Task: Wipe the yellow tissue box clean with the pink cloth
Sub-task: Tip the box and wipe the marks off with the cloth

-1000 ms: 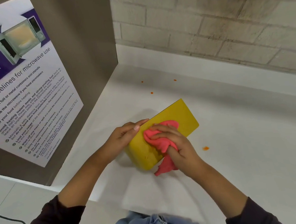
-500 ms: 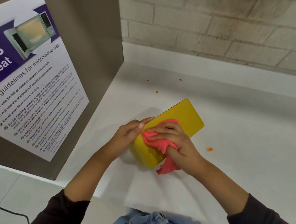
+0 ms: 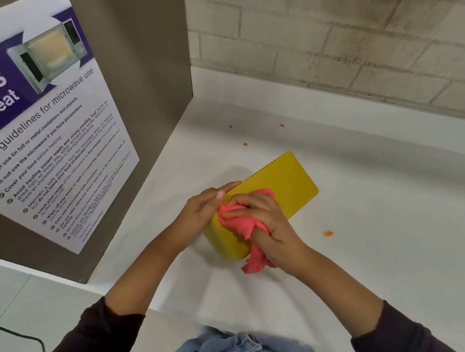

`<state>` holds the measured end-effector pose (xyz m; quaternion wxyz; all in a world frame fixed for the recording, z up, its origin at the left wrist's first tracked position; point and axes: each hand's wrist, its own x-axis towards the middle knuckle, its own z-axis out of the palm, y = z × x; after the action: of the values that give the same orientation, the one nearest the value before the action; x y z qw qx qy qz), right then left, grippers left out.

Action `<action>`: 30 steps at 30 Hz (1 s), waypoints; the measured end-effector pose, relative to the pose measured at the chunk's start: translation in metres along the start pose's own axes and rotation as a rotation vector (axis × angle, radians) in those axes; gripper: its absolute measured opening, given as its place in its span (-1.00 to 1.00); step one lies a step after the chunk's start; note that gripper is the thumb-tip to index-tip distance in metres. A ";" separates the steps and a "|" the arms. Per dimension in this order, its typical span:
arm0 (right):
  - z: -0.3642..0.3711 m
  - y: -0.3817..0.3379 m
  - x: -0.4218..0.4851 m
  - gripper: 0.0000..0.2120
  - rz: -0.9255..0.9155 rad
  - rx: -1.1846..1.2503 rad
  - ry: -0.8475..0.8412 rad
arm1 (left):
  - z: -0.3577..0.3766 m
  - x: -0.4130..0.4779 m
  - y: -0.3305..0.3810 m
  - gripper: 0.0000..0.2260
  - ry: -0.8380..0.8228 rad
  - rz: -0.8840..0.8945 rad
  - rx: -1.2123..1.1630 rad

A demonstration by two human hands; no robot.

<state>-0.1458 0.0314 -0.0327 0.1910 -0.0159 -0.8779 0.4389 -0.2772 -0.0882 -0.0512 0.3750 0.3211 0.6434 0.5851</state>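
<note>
Here right hand (image 3: 270, 223) presses pink cloth (image 3: 240, 223) on yellow tissue box (image 3: 281, 191)

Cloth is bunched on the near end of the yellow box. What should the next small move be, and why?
Probably sweep the pink cloth toward the far end of the yellow tissue box. The right hand presses the cloth only on the near part of the top face; the far half lies bare, while the left hand steadies the near-left edge.

A tall grey-brown panel with a purple-and-white microwave poster (image 3: 42, 131) walls off the left, and a pale brick wall (image 3: 340, 37) closes the back. The white countertop (image 3: 400, 216) lies open to the right of the yellow rectangular tissue box (image 3: 280, 188), with only small orange crumbs (image 3: 328, 233) scattered there.
</note>
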 end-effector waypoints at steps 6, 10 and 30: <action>-0.005 0.002 -0.016 -0.62 -0.011 -0.051 -0.133 | 0.000 0.000 0.003 -0.64 -0.026 0.010 -0.024; -0.012 0.002 -0.027 -0.64 -0.021 -0.044 -0.183 | 0.000 -0.001 0.002 -0.70 -0.026 0.002 -0.011; -0.057 0.023 -0.068 -0.63 0.657 1.039 0.538 | 0.004 -0.002 0.000 -0.61 -0.041 0.047 0.134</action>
<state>-0.0660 0.0761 -0.0413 0.2425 -0.2972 -0.4236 0.8206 -0.2727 -0.0879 -0.0508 0.3518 0.3723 0.6656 0.5427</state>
